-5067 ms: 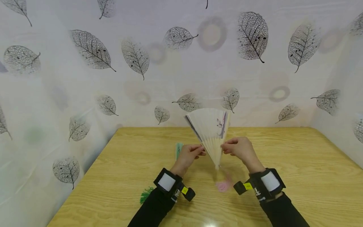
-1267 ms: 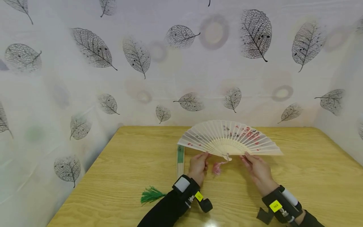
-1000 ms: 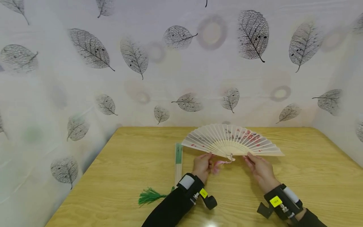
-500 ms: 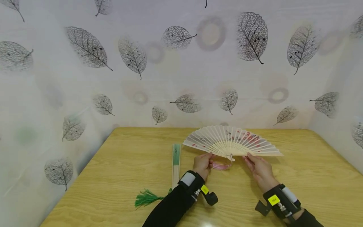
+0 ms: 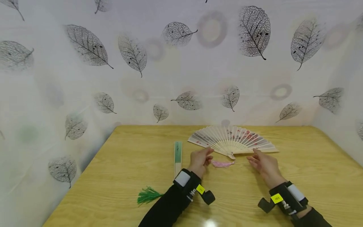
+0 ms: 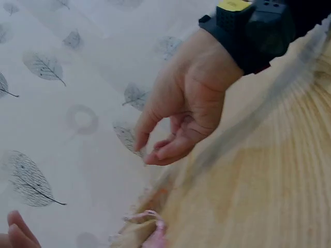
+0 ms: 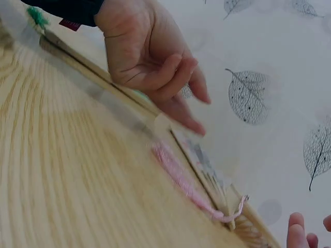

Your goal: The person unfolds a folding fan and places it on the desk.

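Observation:
A white folding fan (image 5: 227, 138) with red blossoms lies spread at the far middle of the table. Its pink tassel (image 5: 222, 164) trails below the pivot. My left hand (image 5: 199, 160) is beside the fan's lower left edge, its fingers loosely bent around nothing. To the right, my right hand (image 5: 267, 167) hovers near the lower right edge, likewise holding nothing. In the left wrist view, the right hand (image 6: 186, 98) shows a gap between thumb and fingers. The right wrist view has the left hand (image 7: 150, 57) close above the fan (image 7: 201, 160); contact I cannot tell.
A folded green-and-cream fan (image 5: 178, 153) lies left of the left hand, partly covered by the forearm. Its green tassel (image 5: 148, 195) spreads on the wood table (image 5: 122, 164). A leaf-patterned curtain (image 5: 181, 72) hangs behind the table and along its sides.
Over the last seconds the white fan was spread from narrow to wide and lowered to the table. Since half a second ago, both hands have let go of it and drawn slightly apart.

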`<state>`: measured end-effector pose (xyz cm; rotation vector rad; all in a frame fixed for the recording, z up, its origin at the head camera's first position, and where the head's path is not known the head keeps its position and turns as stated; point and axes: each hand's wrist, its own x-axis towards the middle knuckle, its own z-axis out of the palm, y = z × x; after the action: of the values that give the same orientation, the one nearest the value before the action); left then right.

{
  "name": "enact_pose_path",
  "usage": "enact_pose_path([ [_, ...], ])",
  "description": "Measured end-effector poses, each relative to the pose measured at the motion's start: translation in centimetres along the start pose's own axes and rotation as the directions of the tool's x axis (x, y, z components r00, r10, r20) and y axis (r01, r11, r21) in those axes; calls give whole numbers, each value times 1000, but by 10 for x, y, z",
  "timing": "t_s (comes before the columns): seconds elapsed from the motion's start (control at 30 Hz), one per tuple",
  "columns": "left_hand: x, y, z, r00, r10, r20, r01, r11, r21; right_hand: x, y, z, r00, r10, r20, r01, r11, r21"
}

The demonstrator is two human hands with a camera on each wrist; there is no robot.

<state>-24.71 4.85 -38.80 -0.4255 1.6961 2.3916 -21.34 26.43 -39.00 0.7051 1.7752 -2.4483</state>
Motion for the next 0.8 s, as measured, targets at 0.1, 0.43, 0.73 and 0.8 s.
enact_pose_path([
  [0.1, -10, 37, -17, 987, 110, 120, -117, 991, 58, -8, -9, 8, 999, -25, 48, 25, 1000, 1],
  [0.43, -47, 126, -100, 835, 500, 230, -498, 508, 703, -40, -14, 65, 843, -66, 534, 145, 984, -106],
  [0.73, -21, 105, -128, 961, 184, 208, -259, 321, 911, -38, 7, 139, 779, 42, 626, 98, 977, -188],
  [0.8, -18, 100, -130, 973, 127, 191, -222, 309, 925, -37, 16, 151, 781, 60, 622, 143, 952, -270],
])
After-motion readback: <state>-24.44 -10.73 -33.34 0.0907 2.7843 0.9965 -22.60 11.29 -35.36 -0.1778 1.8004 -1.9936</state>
